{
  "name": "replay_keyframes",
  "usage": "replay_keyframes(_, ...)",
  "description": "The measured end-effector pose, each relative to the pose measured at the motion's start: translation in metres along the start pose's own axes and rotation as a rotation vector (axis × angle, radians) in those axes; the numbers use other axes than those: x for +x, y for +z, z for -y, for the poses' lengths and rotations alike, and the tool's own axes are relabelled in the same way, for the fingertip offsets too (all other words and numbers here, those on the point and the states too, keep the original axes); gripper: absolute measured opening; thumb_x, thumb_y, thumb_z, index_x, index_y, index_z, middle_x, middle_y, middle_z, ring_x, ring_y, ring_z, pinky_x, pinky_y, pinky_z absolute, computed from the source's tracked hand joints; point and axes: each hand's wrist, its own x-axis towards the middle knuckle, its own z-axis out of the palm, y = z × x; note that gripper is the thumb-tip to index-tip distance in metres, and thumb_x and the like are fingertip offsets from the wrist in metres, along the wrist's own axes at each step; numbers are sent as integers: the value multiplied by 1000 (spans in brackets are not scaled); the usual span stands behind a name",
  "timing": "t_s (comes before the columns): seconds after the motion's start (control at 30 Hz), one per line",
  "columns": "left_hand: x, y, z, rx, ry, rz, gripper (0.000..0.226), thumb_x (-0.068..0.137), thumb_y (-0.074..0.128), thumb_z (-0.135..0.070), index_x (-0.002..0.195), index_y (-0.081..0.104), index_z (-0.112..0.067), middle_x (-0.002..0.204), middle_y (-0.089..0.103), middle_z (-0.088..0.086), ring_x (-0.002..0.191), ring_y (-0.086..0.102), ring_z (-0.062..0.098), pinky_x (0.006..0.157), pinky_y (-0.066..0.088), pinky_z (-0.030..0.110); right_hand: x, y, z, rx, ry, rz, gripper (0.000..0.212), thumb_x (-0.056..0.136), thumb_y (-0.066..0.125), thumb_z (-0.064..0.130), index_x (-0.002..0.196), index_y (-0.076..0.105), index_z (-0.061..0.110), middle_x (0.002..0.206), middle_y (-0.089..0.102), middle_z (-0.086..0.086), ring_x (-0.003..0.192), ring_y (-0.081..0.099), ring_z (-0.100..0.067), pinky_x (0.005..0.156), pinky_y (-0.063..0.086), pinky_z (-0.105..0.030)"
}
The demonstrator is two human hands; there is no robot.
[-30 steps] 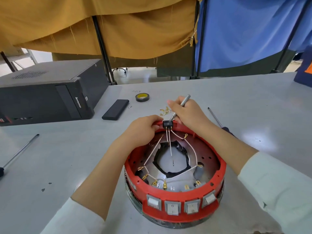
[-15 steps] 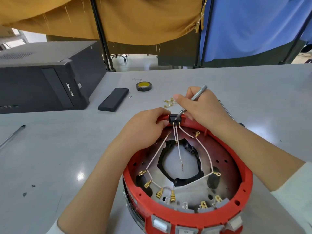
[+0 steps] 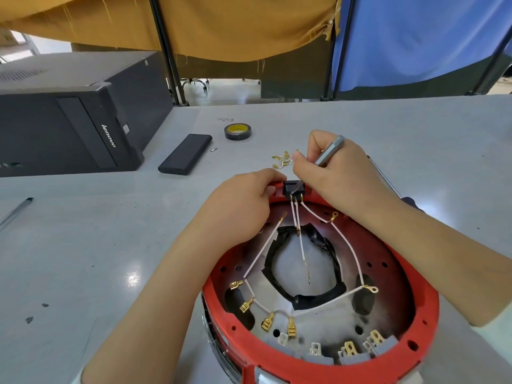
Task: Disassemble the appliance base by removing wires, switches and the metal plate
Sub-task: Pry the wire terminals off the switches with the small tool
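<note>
A round red appliance base (image 3: 415, 275) lies open side up on the grey table. Inside it sits a metal plate (image 3: 327, 322) with a black-edged central hole. White wires (image 3: 346, 245) with brass terminals run from a black switch (image 3: 292, 187) set in the far rim. My left hand (image 3: 238, 206) grips the rim just left of that switch. My right hand (image 3: 340, 176) holds a thin metal screwdriver (image 3: 328, 151) like a pen, its tip at the switch. Several grey switches (image 3: 318, 353) line the near rim.
A black computer case (image 3: 69, 117) stands at the left. A flat black case (image 3: 185, 157), a roll of tape (image 3: 237, 131) and loose brass terminals (image 3: 281, 159) lie beyond the base. A pen (image 3: 15, 212) lies far left, another screwdriver (image 3: 388, 184) behind my right forearm.
The camera has come closer and lower over the base. Both hands stay at the far-rim switch; my right hand has tilted the screwdriver more upright over it.
</note>
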Motion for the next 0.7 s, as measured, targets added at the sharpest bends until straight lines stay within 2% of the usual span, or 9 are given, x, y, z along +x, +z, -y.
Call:
replay_keyframes(0.2, 1, 0, -2, 1, -11, 18, 37, 97, 39, -15, 126, 52, -33, 117, 63, -1, 108, 54, 20, 90, 43, 35, 5, 5, 1, 20, -32, 47, 39, 87, 60, 17, 59, 33, 22, 48, 35, 8, 47, 38, -2, 47, 31, -12)
replay_keyframes(0.37, 2, -1, -2, -4, -31, 28, 36, 97, 39, -15, 124, 53, -34, 118, 62, 0, 108, 53, 21, 89, 43, 35, 16, 7, 1, 41, 72, 90, 40, 84, 57, 15, 56, 30, 18, 49, 26, 5, 43, 30, -7, 42, 24, -17)
replay_keyframes(0.47, 1, -2, -2, -6, -33, 30, 35, 97, 38, -16, 124, 53, -34, 119, 61, 0, 108, 53, 21, 90, 42, 35, 20, 9, 2, 52, 148, 111, 35, 81, 54, 12, 56, 29, 16, 50, 27, 2, 46, 30, -10, 47, 26, -26)
replay_keyframes(0.53, 1, -1, -2, -6, -27, 26, 35, 98, 38, -16, 124, 53, -33, 120, 61, -1, 109, 52, 20, 89, 42, 34, 16, 10, 2, 31, 123, 56, 37, 82, 54, 15, 56, 28, 17, 48, 27, 6, 47, 30, -9, 48, 27, -28)
replay_keyframes(0.6, 0, -1, -1, 1, -17, 20, 35, 98, 38, -16, 124, 53, -33, 119, 61, -1, 109, 53, 20, 89, 42, 34, 9, 9, 2, 9, 29, -22, 43, 88, 54, 20, 55, 27, 19, 44, 31, 7, 45, 34, -8, 45, 26, -19)
replay_keyframes(0.7, 0, -1, -1, 1, -10, 9, 35, 98, 38, -16, 125, 53, -33, 119, 61, -1, 110, 53, 20, 91, 42, 35, 3, 7, 2, 76, -66, -67, 47, 94, 52, 20, 54, 26, 22, 42, 38, 13, 45, 44, 2, 45, 29, -11)
